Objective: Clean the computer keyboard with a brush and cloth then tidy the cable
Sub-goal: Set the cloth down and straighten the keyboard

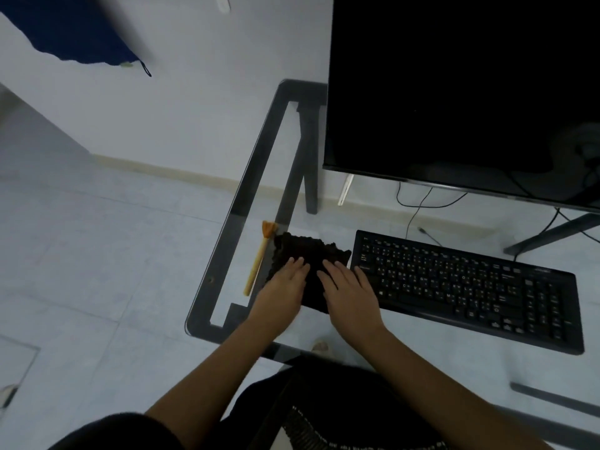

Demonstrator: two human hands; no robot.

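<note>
Both hands, left and right, fingers spread flat on cloth; keyboard just right of right fingertips, long axis rightward; brush beside left.

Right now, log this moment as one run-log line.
left hand: flat on cloth | right hand: flat on cloth | brush: idle, left of cloth | keyboard: untouched

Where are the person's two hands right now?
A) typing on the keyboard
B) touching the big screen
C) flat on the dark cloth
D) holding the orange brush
C: the left hand and the right hand both lie flat, fingers spread, on the dark cloth, which sits on the glass desk between the orange brush and the keyboard.
</note>
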